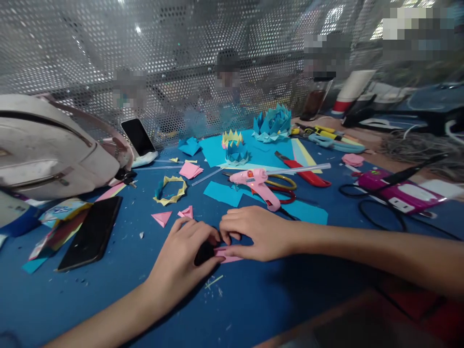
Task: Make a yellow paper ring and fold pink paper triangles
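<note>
A small folded piece of pink paper (231, 259) lies flat on the blue table between my hands. My left hand (186, 246) is curled at its left end, with the thumb tip on the paper. From the right, my right hand (257, 232) presses its thumb along the paper, its fingers bent just beyond. Both hands partly hide the paper. Two folded pink triangles, one flat (162, 218) and one partly opened (186, 211), lie beyond my left hand. A pink glue gun (255, 183) rests on its side beyond my right hand.
A yellow paper ring (170, 190) and blue paper flowers (273, 123) stand farther back. Scissors (304, 169), a purple power strip (393, 191) and cables lie right. Phones (92, 232) and a pale bag (54, 145) are left. A perforated metal screen (181, 63) closes the back.
</note>
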`<state>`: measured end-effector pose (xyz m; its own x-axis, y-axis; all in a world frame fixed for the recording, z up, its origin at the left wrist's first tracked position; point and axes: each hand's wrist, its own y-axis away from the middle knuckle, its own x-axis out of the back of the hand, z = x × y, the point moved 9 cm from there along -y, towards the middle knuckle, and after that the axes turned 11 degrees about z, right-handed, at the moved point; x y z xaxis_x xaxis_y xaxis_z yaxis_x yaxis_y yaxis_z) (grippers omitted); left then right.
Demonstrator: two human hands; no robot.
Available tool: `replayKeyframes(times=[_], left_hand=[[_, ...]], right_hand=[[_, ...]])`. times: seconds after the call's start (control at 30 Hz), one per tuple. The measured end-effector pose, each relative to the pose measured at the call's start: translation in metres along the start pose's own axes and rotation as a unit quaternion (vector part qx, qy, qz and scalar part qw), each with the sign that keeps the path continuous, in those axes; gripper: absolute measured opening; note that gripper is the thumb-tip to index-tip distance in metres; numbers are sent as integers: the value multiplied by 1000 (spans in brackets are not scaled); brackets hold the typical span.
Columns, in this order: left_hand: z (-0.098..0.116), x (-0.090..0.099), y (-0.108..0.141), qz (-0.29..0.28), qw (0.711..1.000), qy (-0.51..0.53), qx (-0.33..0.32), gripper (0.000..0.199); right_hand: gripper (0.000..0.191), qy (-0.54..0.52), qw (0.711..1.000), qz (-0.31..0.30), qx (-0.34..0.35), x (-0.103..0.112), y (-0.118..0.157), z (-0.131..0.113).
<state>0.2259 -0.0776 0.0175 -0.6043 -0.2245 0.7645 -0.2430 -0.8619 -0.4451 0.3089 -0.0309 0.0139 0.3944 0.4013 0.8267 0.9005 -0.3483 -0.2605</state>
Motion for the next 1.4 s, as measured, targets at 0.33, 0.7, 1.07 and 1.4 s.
replayKeyframes(times=[0.33,0.7,1.07,1.4], left_hand=[[-24,6,-5,22,993,48,103,16],[-15,2,-3,13,997,40,60,10],[12,22,19,93,982,-26,-162,33],[13,16,27,116,976,-56,-175,44]], right_hand=[[4,-132,985,37,-101,1,5,11],[11,25,995,86,51,2,6,-4],[32,135,956,89,246,8,18,-27],[26,126,952,96,263,15,18,-29]])
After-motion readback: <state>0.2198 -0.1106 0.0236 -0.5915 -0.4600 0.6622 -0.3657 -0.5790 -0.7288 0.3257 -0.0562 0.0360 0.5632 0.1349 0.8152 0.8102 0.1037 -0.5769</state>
